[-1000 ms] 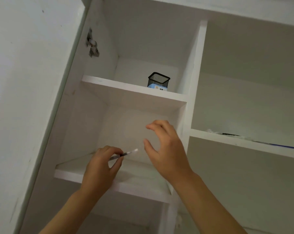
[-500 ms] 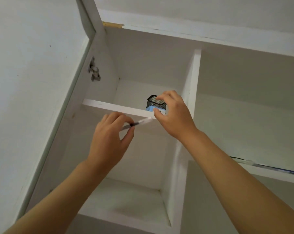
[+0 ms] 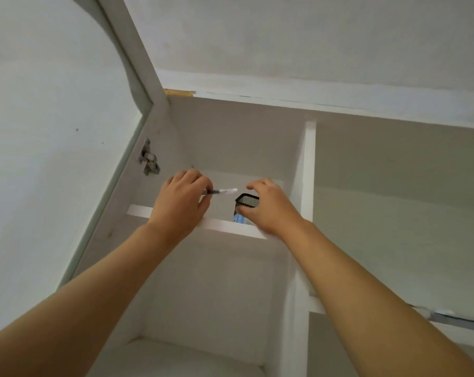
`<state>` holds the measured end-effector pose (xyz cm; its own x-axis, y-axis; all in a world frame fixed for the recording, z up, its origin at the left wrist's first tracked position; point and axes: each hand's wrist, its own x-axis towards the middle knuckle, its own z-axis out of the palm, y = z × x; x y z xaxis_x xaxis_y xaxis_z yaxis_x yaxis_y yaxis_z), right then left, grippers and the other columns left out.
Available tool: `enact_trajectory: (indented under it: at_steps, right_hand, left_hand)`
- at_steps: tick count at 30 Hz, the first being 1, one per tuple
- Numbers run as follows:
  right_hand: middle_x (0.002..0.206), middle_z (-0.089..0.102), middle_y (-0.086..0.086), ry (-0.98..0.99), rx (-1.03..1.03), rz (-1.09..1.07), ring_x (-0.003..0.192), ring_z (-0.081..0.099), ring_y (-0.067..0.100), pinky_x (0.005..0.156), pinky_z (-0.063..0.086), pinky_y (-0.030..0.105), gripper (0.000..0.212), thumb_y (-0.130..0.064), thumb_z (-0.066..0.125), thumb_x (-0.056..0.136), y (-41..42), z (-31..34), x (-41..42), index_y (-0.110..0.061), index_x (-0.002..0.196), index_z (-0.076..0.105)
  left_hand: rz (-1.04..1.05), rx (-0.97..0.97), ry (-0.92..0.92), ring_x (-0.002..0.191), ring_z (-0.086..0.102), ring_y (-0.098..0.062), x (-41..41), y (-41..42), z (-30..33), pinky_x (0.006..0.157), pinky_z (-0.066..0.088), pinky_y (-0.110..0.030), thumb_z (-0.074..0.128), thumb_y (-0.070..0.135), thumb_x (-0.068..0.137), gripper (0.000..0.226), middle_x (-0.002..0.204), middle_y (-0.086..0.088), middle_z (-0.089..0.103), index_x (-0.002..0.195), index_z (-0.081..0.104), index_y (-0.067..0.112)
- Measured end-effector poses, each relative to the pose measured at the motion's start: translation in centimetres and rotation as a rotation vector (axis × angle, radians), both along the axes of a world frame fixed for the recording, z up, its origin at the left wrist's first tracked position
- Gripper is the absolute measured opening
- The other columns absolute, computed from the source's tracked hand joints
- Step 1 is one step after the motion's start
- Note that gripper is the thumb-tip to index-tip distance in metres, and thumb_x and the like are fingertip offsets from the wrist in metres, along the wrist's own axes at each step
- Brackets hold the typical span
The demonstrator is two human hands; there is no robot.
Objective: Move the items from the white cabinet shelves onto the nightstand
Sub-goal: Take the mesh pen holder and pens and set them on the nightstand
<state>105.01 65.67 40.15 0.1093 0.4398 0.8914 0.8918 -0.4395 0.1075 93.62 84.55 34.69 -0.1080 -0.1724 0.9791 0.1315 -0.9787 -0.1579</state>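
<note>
Upper cabinet shelf (image 3: 225, 225): black mesh pen holder (image 3: 247, 202) on it, tilted, right hand (image 3: 271, 208) clasping it; left hand (image 3: 182, 205) pinching a pen (image 3: 222, 191); nightstand out of view, nothing visibly delivered; both items judged mid-removal

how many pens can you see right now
2. One pen is held in the left hand above the upper shelf; another pen lies on the lower right shelf. The mesh holder may hide more.
</note>
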Motion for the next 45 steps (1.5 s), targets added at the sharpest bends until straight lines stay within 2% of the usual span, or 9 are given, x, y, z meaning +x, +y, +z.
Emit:
enact_trajectory:
  at_steps: [3, 7, 15, 19, 26, 30, 37, 42, 45]
  right_hand:
    - [0.147, 0.049, 0.000, 0.030, 0.014, -0.021, 0.132, 0.049, 0.023, 0.107, 0.046, 0.039, 0.067, -0.040, 0.079, 0.089, 0.5, 0.7, 0.8, -0.016, 0.146, 0.055]
    - [0.139, 0.053, 0.002, 0.042, -0.028, -0.031, 0.123, 0.055, 0.024, 0.104, 0.050, 0.039, 0.068, -0.037, 0.087, 0.082, 1.4, 1.4, 1.6, -0.015, 0.141, 0.060]
    - [0.141, 0.048, 0.005, 0.028, -0.089, -0.093, 0.124, 0.055, 0.026, 0.097, 0.047, 0.030, 0.069, -0.027, 0.089, 0.079, 1.9, 1.7, 1.5, -0.018, 0.141, 0.061]
    - [0.132, 0.047, 0.003, 0.055, -0.084, -0.075, 0.113, 0.055, 0.025, 0.086, 0.044, 0.028, 0.066, -0.025, 0.091, 0.076, 2.1, 1.7, 1.3, -0.019, 0.135, 0.063]
    - [0.113, 0.047, -0.003, 0.008, 0.016, 0.049, 0.098, 0.057, 0.020, 0.080, 0.046, 0.026, 0.031, -0.012, 0.081, 0.087, 1.9, 1.6, 1.1, -0.016, 0.116, 0.070]
    - [0.111, 0.051, 0.001, -0.051, 0.089, 0.090, 0.100, 0.058, 0.020, 0.086, 0.055, 0.031, 0.017, -0.006, 0.069, 0.096, 1.8, 1.6, 1.0, -0.012, 0.111, 0.073]
    - [0.118, 0.070, 0.007, 0.080, 0.002, 0.070, 0.104, 0.067, 0.023, 0.085, 0.058, 0.035, 0.023, -0.006, 0.065, 0.097, 2.2, 1.7, 1.4, -0.016, 0.116, 0.073]
    - [0.120, 0.067, 0.004, 0.043, -0.052, -0.001, 0.106, 0.065, 0.023, 0.092, 0.057, 0.039, 0.029, -0.008, 0.067, 0.095, 2.4, 2.0, 1.5, -0.017, 0.122, 0.072]
    - [0.117, 0.062, 0.000, 0.014, -0.115, -0.042, 0.104, 0.064, 0.023, 0.087, 0.056, 0.036, 0.039, -0.017, 0.078, 0.090, 2.7, 2.0, 1.5, -0.019, 0.127, 0.068]
  left_hand:
    - [-0.106, -0.043, -0.001, 0.085, 0.054, -0.021, 1.2, 0.7, 0.0, 0.074, 0.046, -0.034, 0.074, 0.015, 0.093, 0.008, 0.094, 0.004, 0.061, 0.100, 0.071, 0.016]
    - [-0.288, -0.117, -0.037, 0.086, 0.052, -0.013, 2.2, 1.6, -0.2, 0.074, 0.039, -0.020, 0.075, 0.013, 0.092, 0.011, 0.091, 0.012, 0.059, 0.096, 0.068, 0.020]
    - [-0.334, -0.110, -0.085, 0.089, 0.057, -0.016, 2.4, 1.8, -0.6, 0.072, 0.047, -0.030, 0.077, 0.017, 0.089, 0.009, 0.090, 0.012, 0.063, 0.094, 0.072, 0.022]
    - [-0.335, -0.113, -0.091, 0.088, 0.057, -0.017, 2.4, 1.9, -0.6, 0.071, 0.050, -0.035, 0.078, 0.017, 0.088, 0.008, 0.089, 0.011, 0.064, 0.093, 0.073, 0.022]
    - [-0.340, -0.122, -0.117, 0.087, 0.057, -0.019, 2.3, 2.0, -0.7, 0.069, 0.043, -0.031, 0.081, 0.014, 0.085, 0.011, 0.088, 0.009, 0.066, 0.091, 0.075, 0.021]
    - [-0.336, -0.114, -0.120, 0.086, 0.059, -0.020, 2.3, 2.0, -0.7, 0.070, 0.048, -0.035, 0.081, 0.014, 0.085, 0.010, 0.088, 0.007, 0.066, 0.091, 0.076, 0.019]
    - [-0.340, -0.127, -0.117, 0.087, 0.059, -0.020, 2.2, 1.7, -0.8, 0.073, 0.046, -0.031, 0.081, 0.014, 0.086, 0.009, 0.088, 0.007, 0.067, 0.092, 0.076, 0.018]
    - [-0.331, -0.133, -0.114, 0.087, 0.059, -0.020, 2.1, 1.7, -0.7, 0.073, 0.044, -0.030, 0.080, 0.015, 0.086, 0.008, 0.087, 0.007, 0.067, 0.092, 0.076, 0.018]
    - [-0.324, -0.138, -0.111, 0.086, 0.059, -0.021, 2.2, 1.7, -0.7, 0.074, 0.047, -0.033, 0.080, 0.015, 0.086, 0.008, 0.088, 0.007, 0.067, 0.092, 0.076, 0.018]
